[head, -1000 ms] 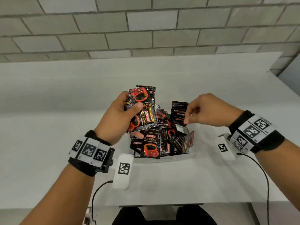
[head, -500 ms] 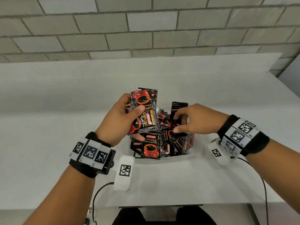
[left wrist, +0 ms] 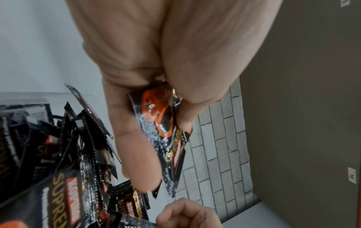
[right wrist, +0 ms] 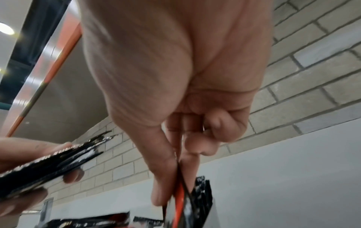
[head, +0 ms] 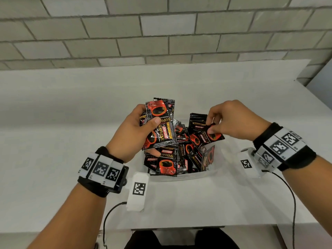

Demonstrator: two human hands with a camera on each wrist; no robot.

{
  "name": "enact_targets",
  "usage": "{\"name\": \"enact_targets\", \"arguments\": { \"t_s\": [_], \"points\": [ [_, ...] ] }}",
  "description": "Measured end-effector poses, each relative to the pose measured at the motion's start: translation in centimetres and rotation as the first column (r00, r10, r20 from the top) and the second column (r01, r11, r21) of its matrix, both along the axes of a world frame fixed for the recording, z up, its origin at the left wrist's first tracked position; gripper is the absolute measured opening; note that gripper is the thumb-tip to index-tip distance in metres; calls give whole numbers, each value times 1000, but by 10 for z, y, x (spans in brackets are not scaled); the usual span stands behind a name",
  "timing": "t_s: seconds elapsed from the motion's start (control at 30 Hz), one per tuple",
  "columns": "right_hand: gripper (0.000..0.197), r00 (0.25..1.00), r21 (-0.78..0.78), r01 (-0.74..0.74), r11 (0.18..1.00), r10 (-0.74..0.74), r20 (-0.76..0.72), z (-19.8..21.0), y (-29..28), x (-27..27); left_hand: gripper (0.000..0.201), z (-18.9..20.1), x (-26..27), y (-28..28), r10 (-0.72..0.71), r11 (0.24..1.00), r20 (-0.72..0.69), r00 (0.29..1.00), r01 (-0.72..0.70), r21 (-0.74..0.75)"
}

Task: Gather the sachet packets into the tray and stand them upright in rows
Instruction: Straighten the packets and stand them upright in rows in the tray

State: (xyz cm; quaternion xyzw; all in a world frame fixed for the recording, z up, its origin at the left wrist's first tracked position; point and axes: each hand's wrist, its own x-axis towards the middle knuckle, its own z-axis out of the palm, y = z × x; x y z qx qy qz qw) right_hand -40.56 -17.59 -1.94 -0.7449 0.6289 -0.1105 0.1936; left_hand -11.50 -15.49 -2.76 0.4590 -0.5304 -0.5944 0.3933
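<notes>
A clear plastic tray (head: 186,177) on the white table holds a jumble of black-and-red coffee sachets (head: 168,162), some upright, some leaning. My left hand (head: 142,130) grips a stack of sachets (head: 159,126) above the tray's left side, thumb across the front; the same stack (left wrist: 166,123) shows in the left wrist view. My right hand (head: 221,121) pinches one sachet (head: 208,135) by its edge just above the tray's right side, thumb and forefinger closed on it (right wrist: 179,200). A few upright sachets (head: 196,119) stand behind it.
The white table (head: 71,141) runs back to a grey block wall (head: 161,33). Its front edge (head: 179,227) is close to my body. White marker tags (head: 138,191) and thin cables (head: 292,203) hang from both wrists beside the tray.
My right hand dipped into the tray's right side, took hold of one sachet and has lifted it slightly. The left hand keeps its stack almost still.
</notes>
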Motion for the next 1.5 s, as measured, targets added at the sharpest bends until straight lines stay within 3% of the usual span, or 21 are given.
{"name": "enact_targets", "arguments": {
  "t_s": [0.17, 0.27, 0.5, 0.67, 0.87, 1.03, 1.13, 1.2, 1.37, 1.5],
  "points": [
    [27, 999, 22, -32, 999, 31, 14, 5, 2, -8, 33, 0, 1, -1, 9, 1000, 8, 1000, -9, -8],
    [21, 1000, 62, -13, 998, 14, -17, 5, 3, -10, 33, -1, 1, -1, 13, 1000, 6, 1000, -13, -7],
    [17, 967, 23, 117, 993, -119, 224, 10, 6, -7, 33, -1, 2, -1, 9, 1000, -1, 1000, -9, -3],
    [5, 985, 15, 113, 994, -114, 131, 4, 0, 1, 31, -3, 5, -3, 21, 1000, 6, 1000, -21, -10],
    [21, 994, -33, 110, 993, -111, -9, -20, -11, 11, 32, -2, 5, -2, 13, 1000, -10, 1000, -13, 4],
    [49, 987, -60, 52, 997, -60, -147, -29, -16, 11, 31, -4, 9, -1, 23, 1000, -15, 1000, -23, 14],
    [62, 993, -29, 17, 999, -20, -118, -30, -16, 10, 31, -3, 9, -1, 29, 1000, -22, 999, -28, 10],
    [56, 997, -56, -8, 998, 4, -76, -28, -15, 11, 32, -2, 7, -1, 27, 1000, -16, 999, -27, 15],
    [19, 996, -142, -89, 986, 89, -5, -26, -17, 13, 34, -2, 3, -3, 6, 1000, -3, 1000, -5, 24],
    [22, 993, -115, -87, 990, 77, -86, -33, -20, 14, 34, -2, 0, -3, -10, 1000, -1, 1000, 10, 24]
  ]
}}
